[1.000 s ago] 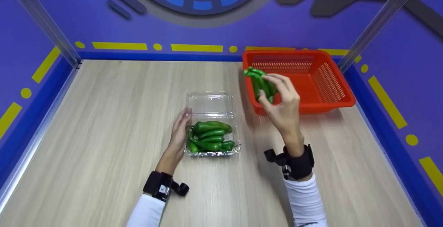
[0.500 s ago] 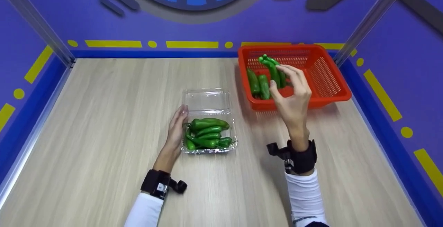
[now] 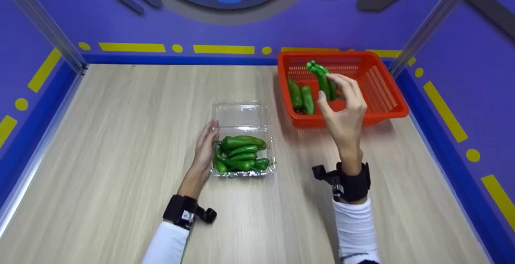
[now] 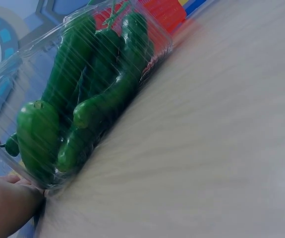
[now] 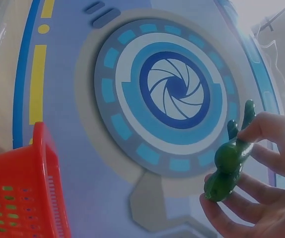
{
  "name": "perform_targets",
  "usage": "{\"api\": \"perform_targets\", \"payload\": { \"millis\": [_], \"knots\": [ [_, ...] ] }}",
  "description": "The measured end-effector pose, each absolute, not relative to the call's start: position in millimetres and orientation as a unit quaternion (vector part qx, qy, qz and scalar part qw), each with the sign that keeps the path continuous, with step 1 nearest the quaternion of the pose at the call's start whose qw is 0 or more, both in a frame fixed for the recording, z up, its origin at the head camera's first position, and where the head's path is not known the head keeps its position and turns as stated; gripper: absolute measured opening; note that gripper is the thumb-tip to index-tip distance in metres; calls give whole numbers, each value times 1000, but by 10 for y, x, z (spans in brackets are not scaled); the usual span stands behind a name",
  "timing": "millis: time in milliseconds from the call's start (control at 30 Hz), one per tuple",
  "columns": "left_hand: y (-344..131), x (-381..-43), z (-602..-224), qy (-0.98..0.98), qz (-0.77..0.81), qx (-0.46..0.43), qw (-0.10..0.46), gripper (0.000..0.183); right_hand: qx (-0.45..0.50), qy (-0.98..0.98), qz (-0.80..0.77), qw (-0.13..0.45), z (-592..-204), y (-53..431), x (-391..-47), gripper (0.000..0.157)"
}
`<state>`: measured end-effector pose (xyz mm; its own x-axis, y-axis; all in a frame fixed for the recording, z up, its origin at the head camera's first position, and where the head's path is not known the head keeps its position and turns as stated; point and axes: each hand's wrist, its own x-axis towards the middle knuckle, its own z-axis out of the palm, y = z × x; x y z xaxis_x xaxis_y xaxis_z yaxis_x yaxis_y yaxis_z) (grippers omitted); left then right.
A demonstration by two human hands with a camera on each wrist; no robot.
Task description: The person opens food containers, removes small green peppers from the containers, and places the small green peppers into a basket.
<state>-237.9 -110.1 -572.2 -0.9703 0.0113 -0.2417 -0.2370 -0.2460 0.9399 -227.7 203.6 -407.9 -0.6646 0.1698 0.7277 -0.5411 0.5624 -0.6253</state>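
Red plastic basket (image 3: 382, 116) up at two o'clock, clear clamshell (image 3: 241, 116) at its eight! Left hand (image 3: 204, 149) rests, fingers uncurled, against the clamshell's nine-o'clock side; right hand (image 3: 346, 111), above the basket, pinches two slender green peppers (image 3: 323, 83)!

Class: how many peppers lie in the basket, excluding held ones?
2 visible: one pepper at the left in the basket, a second pepper just right of the first; the right hand may hide more.

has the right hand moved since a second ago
Yes. In the head view, the right hand has shifted rightward, farther from the red basket's left rim.
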Motion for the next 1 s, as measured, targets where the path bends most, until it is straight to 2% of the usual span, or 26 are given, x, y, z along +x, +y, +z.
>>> {"api": "perform_targets", "payload": {
  "millis": [300, 733, 1000],
  "knots": [
    [-1082, -2289, -5781, 596, 793, -103, 81, 60, 127, -812, 436, 366, -4203, 2074, -2389, 34],
    [-1149, -2362, -5802, 607, 787, -91, 61, 60, 135, -837, 408, 339, -4050, 2035, -2630, 34],
    [-1114, -2401, -5798, 602, 790, -97, 67, 59, 133, -849, 390, 331, -3998, 2116, -2703, 35]
  ]
}}
